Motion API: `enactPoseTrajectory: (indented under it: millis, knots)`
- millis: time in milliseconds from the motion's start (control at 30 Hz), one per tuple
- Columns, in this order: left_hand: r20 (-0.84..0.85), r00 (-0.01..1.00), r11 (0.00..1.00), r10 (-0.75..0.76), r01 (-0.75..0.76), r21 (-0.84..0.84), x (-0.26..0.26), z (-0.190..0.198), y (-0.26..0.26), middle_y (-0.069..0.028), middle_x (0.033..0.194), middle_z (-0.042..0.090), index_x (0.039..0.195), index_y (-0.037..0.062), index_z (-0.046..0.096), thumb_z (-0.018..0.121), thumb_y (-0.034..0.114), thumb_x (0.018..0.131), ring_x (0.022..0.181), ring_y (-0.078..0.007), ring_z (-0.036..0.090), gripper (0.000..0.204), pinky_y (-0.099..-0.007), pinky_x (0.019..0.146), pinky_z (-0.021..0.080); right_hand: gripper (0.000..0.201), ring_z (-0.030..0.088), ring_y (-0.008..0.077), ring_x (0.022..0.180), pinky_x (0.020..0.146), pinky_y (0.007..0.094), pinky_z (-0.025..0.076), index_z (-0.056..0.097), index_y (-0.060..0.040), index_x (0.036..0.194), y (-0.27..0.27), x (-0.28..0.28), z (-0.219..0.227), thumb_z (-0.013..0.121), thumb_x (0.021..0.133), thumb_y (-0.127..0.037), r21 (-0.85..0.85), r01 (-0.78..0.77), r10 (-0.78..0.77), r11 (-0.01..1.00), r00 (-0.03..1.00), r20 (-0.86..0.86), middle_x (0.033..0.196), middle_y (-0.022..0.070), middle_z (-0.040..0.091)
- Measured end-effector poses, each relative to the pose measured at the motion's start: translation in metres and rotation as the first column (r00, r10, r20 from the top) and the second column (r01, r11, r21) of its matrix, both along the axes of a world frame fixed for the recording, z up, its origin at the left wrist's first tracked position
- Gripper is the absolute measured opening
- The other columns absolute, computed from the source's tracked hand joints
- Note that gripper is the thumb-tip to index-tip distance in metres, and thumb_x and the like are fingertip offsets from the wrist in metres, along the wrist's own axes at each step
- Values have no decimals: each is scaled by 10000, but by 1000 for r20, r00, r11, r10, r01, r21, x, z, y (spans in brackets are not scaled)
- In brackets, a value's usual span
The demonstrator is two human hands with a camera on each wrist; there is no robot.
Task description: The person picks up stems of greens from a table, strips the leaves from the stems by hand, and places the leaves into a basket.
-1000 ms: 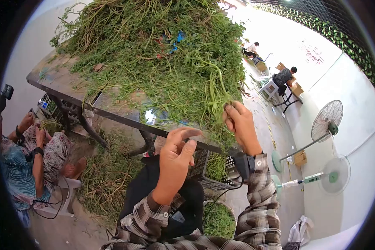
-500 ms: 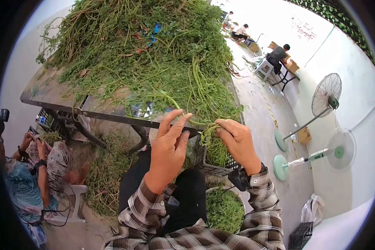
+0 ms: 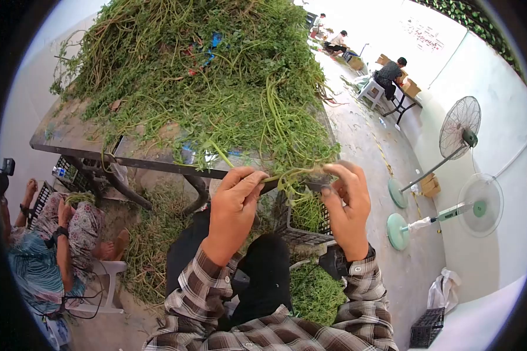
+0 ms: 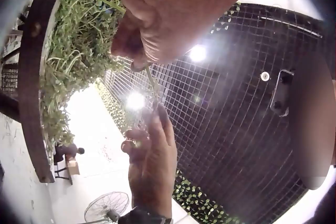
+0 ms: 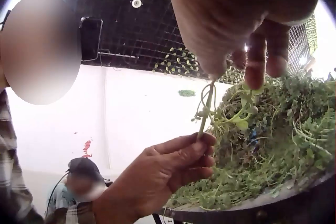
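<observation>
Close over the near table edge, my left hand (image 3: 231, 213) pinches a green leafy stem (image 3: 287, 174) between thumb and fingers. Its thicker end pokes out past the left fingers toward the table, and thin curling shoots hang from its right part. My right hand (image 3: 351, 213) is at the stem's other end, thumb and forefinger standing apart with a gap between them. In the right wrist view the upright stem (image 5: 206, 113) runs from the left fingers up to the right hand. Beyond both hands, a large heap of green plants (image 3: 216, 76) covers most of the table (image 3: 70, 128).
Below the hands sit a black crate (image 3: 293, 233) with green stems and a tub of picked greens (image 3: 316, 292). Stems (image 3: 158, 251) litter the floor beneath the table. A seated person (image 3: 47, 257) works at left; two standing fans (image 3: 462, 126) are at right.
My right hand brought the stem from the heap toward the left hand, which now pinches it. The right thumb and forefinger have since spread apart.
</observation>
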State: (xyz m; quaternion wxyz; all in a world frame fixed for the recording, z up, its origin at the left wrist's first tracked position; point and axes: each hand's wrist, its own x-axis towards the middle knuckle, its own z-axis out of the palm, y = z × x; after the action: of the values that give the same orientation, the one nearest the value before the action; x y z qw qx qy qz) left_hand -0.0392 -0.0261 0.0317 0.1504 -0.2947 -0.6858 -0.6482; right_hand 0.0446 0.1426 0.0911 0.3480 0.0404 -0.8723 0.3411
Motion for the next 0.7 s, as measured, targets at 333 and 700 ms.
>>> enactPoseTrajectory:
  millis: [333, 700]
  knots:
    - [29, 999, 1000, -17, 17, 0, 1, -2, 1, -70, 933, 579, 991, -33, 633, 581, -43, 834, 798, -151, 584, 166, -258, 692, 467, 362, 472, 146, 634, 556, 252, 391, 588, -33, 1045, 1, 7, -13, 652, 691, 12, 224, -7, 42, 975, 987, -153, 892, 79, 505]
    - [43, 995, 990, -85, 90, -107, 1, -5, -1, -81, 934, 579, 991, -42, 626, 574, -50, 832, 805, -159, 589, 168, -260, 696, 475, 186, 562, 261, 690, 621, 344, 416, 592, 54, 814, -12, -27, -23, 592, 821, -131, -116, -166, 191, 979, 948, 255, 848, 168, 607]
